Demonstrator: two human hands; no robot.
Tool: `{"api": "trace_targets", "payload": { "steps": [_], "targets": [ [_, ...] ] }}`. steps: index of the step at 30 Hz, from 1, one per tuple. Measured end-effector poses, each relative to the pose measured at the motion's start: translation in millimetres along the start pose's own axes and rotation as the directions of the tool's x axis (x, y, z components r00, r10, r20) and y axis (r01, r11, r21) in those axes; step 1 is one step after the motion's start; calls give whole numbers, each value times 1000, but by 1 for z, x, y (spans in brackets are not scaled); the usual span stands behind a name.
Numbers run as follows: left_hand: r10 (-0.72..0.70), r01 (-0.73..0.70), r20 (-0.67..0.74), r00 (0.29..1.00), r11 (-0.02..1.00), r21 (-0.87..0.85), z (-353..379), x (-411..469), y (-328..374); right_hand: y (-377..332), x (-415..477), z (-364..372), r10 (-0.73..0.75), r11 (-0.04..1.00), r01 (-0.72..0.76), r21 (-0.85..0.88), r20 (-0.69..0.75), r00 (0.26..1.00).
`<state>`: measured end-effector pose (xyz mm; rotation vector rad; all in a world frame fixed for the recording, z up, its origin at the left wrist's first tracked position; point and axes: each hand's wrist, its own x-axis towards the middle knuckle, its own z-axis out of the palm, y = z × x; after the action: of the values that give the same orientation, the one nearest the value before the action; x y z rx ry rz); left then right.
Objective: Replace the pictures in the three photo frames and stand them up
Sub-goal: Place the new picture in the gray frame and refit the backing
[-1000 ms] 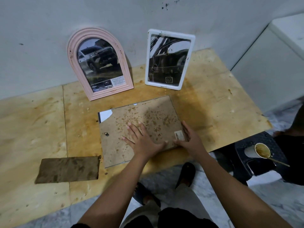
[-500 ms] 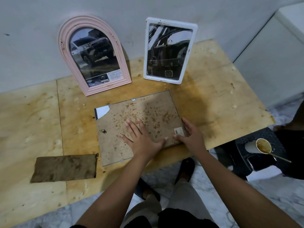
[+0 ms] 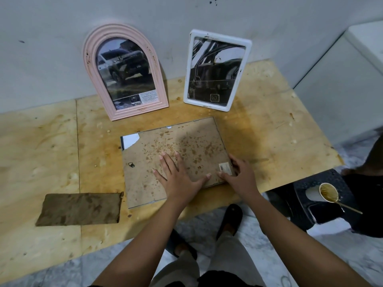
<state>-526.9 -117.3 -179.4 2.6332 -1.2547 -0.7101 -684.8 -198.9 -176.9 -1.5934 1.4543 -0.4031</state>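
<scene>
little has changed: third frame (image 3: pixel 176 160) kept face down at table centre, pink frame (image 3: pixel 124 73) at 11 and white frame (image 3: pixel 216 69) at 1 stood up. left hand (image 3: pixel 178 179) spread flat on backing, right hand (image 3: pixel 240 175) curled on 4 o'clock corner; backing likely being seated.

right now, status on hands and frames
Left hand flat on face-down frame. Right hand at its corner. Pink frame, white frame standing.

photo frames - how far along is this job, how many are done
Two look done: the pink arched frame and white frame stand against the wall with pictures in. The third frame lies face down, left hand and right hand pressing its backing. Standing it remains.
</scene>
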Motion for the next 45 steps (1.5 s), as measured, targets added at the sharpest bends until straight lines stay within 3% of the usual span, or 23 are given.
{"api": "trace_targets", "payload": {
  "steps": [7, 11, 16, 21, 26, 32, 35, 40, 43, 45],
  "targets": [
    [59, -81, -164, 985, 988, -133, -12, -7, -24, -8, -2, 1, 36, 989, -42, -143, -45, 998],
    [17, -84, -289, 957, 971, -222, -20, -20, -63, -29, -9, 18, -151, 908, 99, -407, -97, 984],
    [-66, -7, -301, 951, 972, -235, -34, -34, -97, -72, -7, 62, -362, 787, 445, -426, 266, 894],
    [-43, 23, -164, 986, 992, -123, -33, -37, -108, -111, 12, 104, -316, 577, 650, -495, 599, 736],
    [-54, 59, -99, 994, 997, 54, -33, -31, -111, -123, 24, 139, -268, 465, 727, -505, 703, 659],
    [-63, 71, -75, 995, 992, 104, -27, -27, -111, -115, 22, 154, -263, 401, 710, -579, 669, 695],
    [-55, 69, -127, 990, 991, 112, -24, -28, -111, -118, 24, 155, -250, 404, 704, -585, 670, 699],
    [-70, 76, -87, 994, 995, 65, -31, -29, -108, -121, 28, 153, -219, 474, 703, -530, 702, 677],
    [-44, 44, -16, 999, 998, 48, -40, -25, -108, -120, 32, 143, -249, 600, 684, -415, 716, 653],
    [-30, 30, -86, 996, 1000, 3, -45, -22, -111, -112, 31, 129, -286, 735, 585, -344, 625, 726]
  ]
}}
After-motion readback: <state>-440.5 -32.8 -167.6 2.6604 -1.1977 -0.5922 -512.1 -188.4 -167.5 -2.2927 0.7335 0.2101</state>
